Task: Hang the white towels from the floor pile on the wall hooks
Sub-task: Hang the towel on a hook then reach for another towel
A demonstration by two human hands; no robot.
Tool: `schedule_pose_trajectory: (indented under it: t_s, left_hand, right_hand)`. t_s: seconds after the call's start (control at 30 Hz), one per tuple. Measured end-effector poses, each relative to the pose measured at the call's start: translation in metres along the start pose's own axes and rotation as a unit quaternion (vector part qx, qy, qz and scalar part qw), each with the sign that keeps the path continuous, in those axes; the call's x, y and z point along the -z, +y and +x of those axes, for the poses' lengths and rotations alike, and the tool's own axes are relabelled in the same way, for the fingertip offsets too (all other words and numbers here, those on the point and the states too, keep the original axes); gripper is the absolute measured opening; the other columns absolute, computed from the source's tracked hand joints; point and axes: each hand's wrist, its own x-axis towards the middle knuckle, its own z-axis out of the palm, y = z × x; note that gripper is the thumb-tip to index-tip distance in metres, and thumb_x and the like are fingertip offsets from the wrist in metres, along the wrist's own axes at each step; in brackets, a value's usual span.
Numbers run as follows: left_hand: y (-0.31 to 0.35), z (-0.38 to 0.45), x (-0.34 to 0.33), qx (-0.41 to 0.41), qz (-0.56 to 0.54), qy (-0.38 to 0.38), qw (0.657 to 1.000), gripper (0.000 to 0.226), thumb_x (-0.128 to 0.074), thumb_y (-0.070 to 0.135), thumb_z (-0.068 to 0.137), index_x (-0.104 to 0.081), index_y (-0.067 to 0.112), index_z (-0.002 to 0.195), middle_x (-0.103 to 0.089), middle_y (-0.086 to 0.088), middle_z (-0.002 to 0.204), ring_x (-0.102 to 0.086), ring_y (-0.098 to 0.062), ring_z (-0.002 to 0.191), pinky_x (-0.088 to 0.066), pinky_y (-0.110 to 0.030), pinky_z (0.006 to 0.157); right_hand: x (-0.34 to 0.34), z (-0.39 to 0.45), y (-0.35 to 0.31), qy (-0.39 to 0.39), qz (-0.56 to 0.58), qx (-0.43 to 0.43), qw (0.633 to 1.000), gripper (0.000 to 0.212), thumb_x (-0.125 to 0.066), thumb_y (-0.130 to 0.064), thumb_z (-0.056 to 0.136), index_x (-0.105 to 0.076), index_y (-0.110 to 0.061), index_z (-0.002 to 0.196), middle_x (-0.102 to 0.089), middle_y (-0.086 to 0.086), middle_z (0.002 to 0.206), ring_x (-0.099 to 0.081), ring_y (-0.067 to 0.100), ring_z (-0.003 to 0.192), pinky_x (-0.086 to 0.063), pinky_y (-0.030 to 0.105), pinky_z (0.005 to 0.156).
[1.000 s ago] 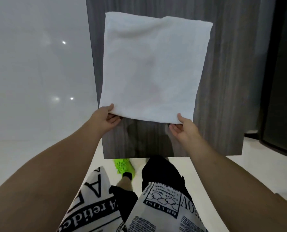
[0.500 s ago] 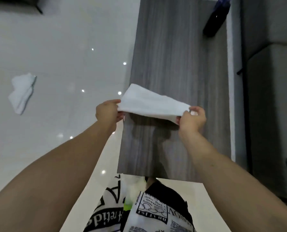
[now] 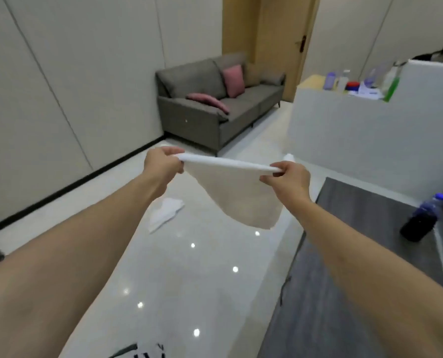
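A white towel (image 3: 237,192) hangs in the air in front of me, stretched by its top edge between both hands. My left hand (image 3: 162,162) grips the left corner and my right hand (image 3: 287,179) grips the right corner, fingers curled round the rolled edge. The cloth sags to a point below. A second white towel (image 3: 165,213) lies crumpled on the glossy floor, below and left of the held one. Another bit of white cloth (image 3: 289,157) shows just beyond my right hand. No wall hooks are in view.
A grey wood-grain table (image 3: 357,293) fills the lower right, with a dark bottle (image 3: 422,220) lying on it. A grey sofa (image 3: 215,107) with pink cushions stands at the far wall. A white counter (image 3: 357,130) with bottles stands right, by a wooden door (image 3: 282,42).
My view has swung up from the table to the room. Both hands lifted the towel off the table; it now hangs from its top edge over the floor.
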Motion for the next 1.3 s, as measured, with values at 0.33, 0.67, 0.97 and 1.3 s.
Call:
schedule_pose_trajectory:
  t_s: [0.33,0.67,0.97,1.3]
  left_hand:
    - [-0.006,-0.051,0.345,-0.082,0.165,0.34,0.922,0.032,-0.069,0.045,0.084,-0.07,0.014,0.075,-0.066,0.001,0.071,-0.06,-0.017,0.075,-0.049,-0.032,0.072]
    - [-0.06,-0.158,0.632,0.047,0.269,0.559,0.783,0.029,-0.064,0.046,0.083,-0.072,0.019,0.078,-0.065,0.001,0.079,-0.055,-0.02,0.081,-0.037,-0.025,0.064]
    - [-0.095,-0.273,0.806,0.204,0.244,0.671,0.67,0.024,-0.067,0.042,0.074,-0.069,0.021,0.062,-0.069,0.006,0.078,-0.063,-0.014,0.075,-0.043,-0.023,0.055]
    - [-0.147,-0.414,0.925,0.367,0.227,0.739,0.518,0.027,-0.075,0.048,0.078,-0.074,0.021,0.083,-0.07,0.003,0.084,-0.064,-0.017,0.078,-0.045,-0.025,0.06]
  right_hand:
    - [-0.237,-0.066,-0.252,-0.158,0.021,0.268,0.95,0.031,-0.065,-0.033,0.092,-0.069,-0.01,0.071,-0.06,0.006,0.064,-0.053,0.02,0.066,-0.041,0.028,0.062]
    - [-0.502,-0.229,-0.459,-0.366,0.071,0.413,0.831,0.025,-0.065,-0.033,0.09,-0.071,-0.01,0.083,-0.067,0.007,0.077,-0.061,0.026,0.079,-0.047,0.033,0.072]
    - [-0.673,-0.423,-0.605,-0.539,0.118,0.478,0.684,0.024,-0.067,-0.029,0.086,-0.071,-0.008,0.075,-0.066,0.009,0.069,-0.06,0.027,0.07,-0.038,0.029,0.058]
    - [-0.764,-0.66,-0.683,-0.671,0.139,0.505,0.524,0.022,-0.068,-0.031,0.086,-0.077,-0.012,0.084,-0.073,0.002,0.091,-0.065,0.023,0.089,-0.054,0.035,0.08]
